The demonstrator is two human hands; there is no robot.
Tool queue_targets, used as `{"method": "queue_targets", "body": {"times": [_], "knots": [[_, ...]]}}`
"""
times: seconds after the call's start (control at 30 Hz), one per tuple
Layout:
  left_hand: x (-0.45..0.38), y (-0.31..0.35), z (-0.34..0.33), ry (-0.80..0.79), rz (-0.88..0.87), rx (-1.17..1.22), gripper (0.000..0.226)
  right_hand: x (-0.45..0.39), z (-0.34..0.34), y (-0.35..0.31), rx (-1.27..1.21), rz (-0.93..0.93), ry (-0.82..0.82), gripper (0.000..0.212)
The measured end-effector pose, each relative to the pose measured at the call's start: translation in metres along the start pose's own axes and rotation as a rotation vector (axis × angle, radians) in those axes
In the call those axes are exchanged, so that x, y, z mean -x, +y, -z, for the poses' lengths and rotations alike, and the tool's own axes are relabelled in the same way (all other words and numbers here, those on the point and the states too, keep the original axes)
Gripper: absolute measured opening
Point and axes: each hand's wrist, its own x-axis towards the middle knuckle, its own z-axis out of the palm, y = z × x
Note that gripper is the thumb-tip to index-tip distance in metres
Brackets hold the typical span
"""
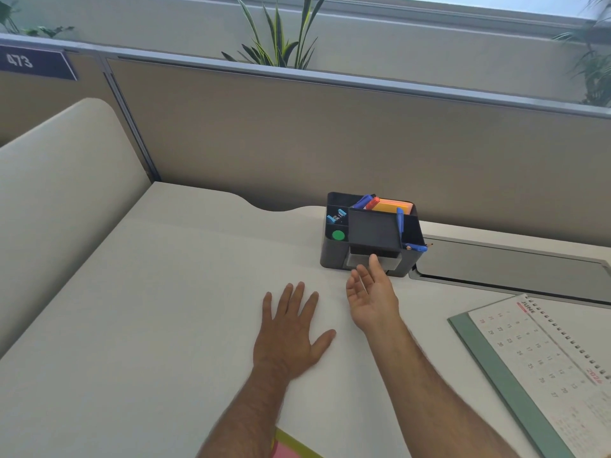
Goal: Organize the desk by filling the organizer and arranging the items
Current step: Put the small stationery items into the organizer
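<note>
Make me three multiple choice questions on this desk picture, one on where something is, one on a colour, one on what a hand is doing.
1. Where does the calendar lie?
A. to the right of the organizer, nearer the person
B. inside the organizer
C. against the left wall

2. What colour is the round thing in the organizer's front left compartment?
A. red
B. green
C. white

3. How is the left hand?
A. curled round a pen
B. flat on the desk, fingers spread
C. lifting the organizer

Answers:
1. A, it lies flat at the right edge, closer than the organizer.
2. B, a green disc shows in that compartment.
3. B, the palm is down and holds nothing; the right hand is the one that reaches to the organizer's front.
</note>
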Motion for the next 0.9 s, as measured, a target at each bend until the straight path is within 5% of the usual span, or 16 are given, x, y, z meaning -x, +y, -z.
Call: {"method": "queue_targets", "body": {"times": [0.13,0.33,0.9], "knots": [[0.000,0.000,0.001,-0.003,-0.001,-0.005,0.076,0.005,0.008,0.008,-0.001,-0.004,0.001,0.031],[0.001,0.001,0.001,-0.002,-0.001,-0.003,0.075,0.002,-0.002,0.001,0.057,-0.009,0.002,0.054],[0.001,0.000,0.002,-0.017,0.001,-0.012,0.077,0.001,0.010,0.002,0.064,-0.032,-0.016,0.048]]}}
